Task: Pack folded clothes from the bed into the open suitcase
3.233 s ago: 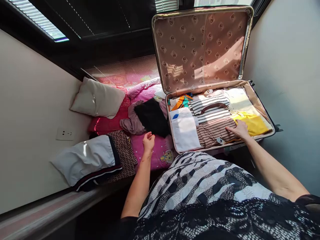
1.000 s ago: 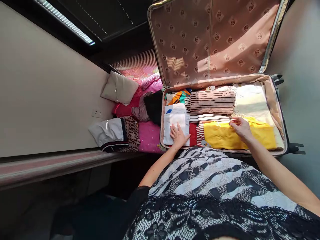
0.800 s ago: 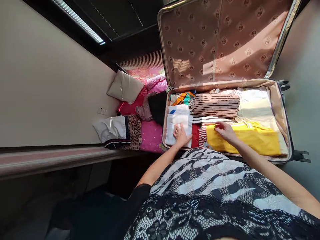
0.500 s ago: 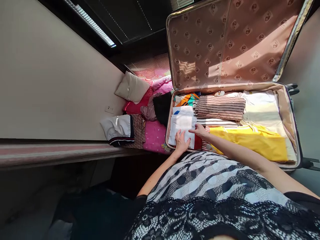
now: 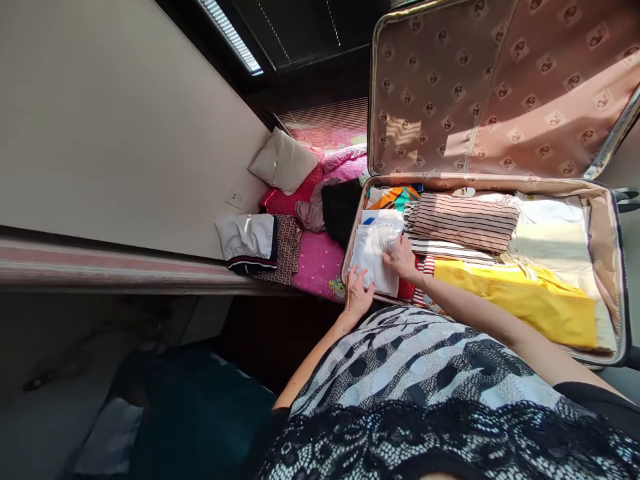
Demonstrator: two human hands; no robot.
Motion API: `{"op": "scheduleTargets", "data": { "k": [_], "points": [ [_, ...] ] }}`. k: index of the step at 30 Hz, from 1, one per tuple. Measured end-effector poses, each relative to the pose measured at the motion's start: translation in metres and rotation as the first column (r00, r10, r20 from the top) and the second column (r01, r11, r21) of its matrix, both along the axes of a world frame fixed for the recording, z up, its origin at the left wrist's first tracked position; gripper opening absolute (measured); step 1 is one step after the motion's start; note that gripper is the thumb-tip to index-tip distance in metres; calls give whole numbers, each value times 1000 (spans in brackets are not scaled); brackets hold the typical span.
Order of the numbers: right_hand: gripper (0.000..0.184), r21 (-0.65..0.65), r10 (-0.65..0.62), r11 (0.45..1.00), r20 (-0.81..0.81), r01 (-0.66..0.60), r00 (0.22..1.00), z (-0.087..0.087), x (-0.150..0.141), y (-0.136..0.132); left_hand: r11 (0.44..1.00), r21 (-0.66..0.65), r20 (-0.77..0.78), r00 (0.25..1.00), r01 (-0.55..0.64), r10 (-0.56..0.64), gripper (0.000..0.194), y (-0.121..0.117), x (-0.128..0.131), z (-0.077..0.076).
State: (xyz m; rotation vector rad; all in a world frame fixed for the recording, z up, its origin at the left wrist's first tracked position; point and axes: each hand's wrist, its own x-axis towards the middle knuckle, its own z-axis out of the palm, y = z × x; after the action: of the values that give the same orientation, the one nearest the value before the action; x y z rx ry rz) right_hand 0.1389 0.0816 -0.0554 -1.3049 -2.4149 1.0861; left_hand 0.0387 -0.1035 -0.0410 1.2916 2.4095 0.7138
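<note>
A folded white garment [image 5: 369, 252] lies in the left end of the open suitcase [image 5: 611, 267]. My left hand [image 5: 359, 295] rests at its near left edge, fingers spread and touching the cloth. My right hand [image 5: 401, 257] has its fingers closed on the garment's right side, where the fabric is bunched up. Behind it is an orange and teal patterned cloth [image 5: 394, 198]. To the right of my right hand lie a striped folded garment [image 5: 463, 219] and a yellow garment [image 5: 517, 298]. A bit of red cloth [image 5: 406, 289] shows beside the white one.
The suitcase lid [image 5: 445, 100] stands raised at the back. Left of the case, a black cloth [image 5: 341, 210], a cushion [image 5: 284, 160] and a white garment with dark trim [image 5: 247, 238] lie on pink bedding [image 5: 315, 263]. A wall [image 5: 150, 133] rises at the left.
The view has shifted, so the suitcase appears farther right. My right hand has closed on the white garment's right side, bunching it. My left hand has slid to its near left edge.
</note>
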Motion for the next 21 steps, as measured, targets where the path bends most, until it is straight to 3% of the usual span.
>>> {"op": "scheduleTargets", "data": {
  "k": [2, 4, 6, 9, 12, 15, 18, 21],
  "points": [
    [50, 132, -25, 991, 71, 16, 997, 5, -3, -3, 1000, -1, -3, 1000, 6, -6, 42, 2, 0, 0],
    [39, 170, 40, 984, 102, -57, 994, 10, -8, -3, 1000, -1, 4, 1000, 10, -10, 40, 5, 1, 0],
    [34, 97, 67, 992, 121, -79, 990, 14, -14, -2, 1000, 5, 18, 1000, 13, -13, 39, 7, 1, -1],
    [38, -74, 9, 997, 88, -2, 996, 17, -21, -2, 1000, 14, 42, 999, 15, -16, 36, 6, -2, -1],
    [36, -150, 65, 985, -147, -87, 987, 22, -29, -12, 1000, 27, 48, 999, -2, 1, 33, 2, -8, 4],
    [25, -181, 94, 965, -433, -188, 896, 31, -41, -21, 997, 72, 42, 998, -41, 38, 28, -3, -16, 11],
    [24, -275, -102, 959, -542, -62, 834, 37, -52, -10, 989, 121, 65, 995, -86, 78, 26, -9, -23, 17],
    [31, -404, -362, 894, -397, 194, 843, 28, -50, 21, 984, 123, 97, 988, -131, 119, 24, -13, -27, 20]
  ]
}}
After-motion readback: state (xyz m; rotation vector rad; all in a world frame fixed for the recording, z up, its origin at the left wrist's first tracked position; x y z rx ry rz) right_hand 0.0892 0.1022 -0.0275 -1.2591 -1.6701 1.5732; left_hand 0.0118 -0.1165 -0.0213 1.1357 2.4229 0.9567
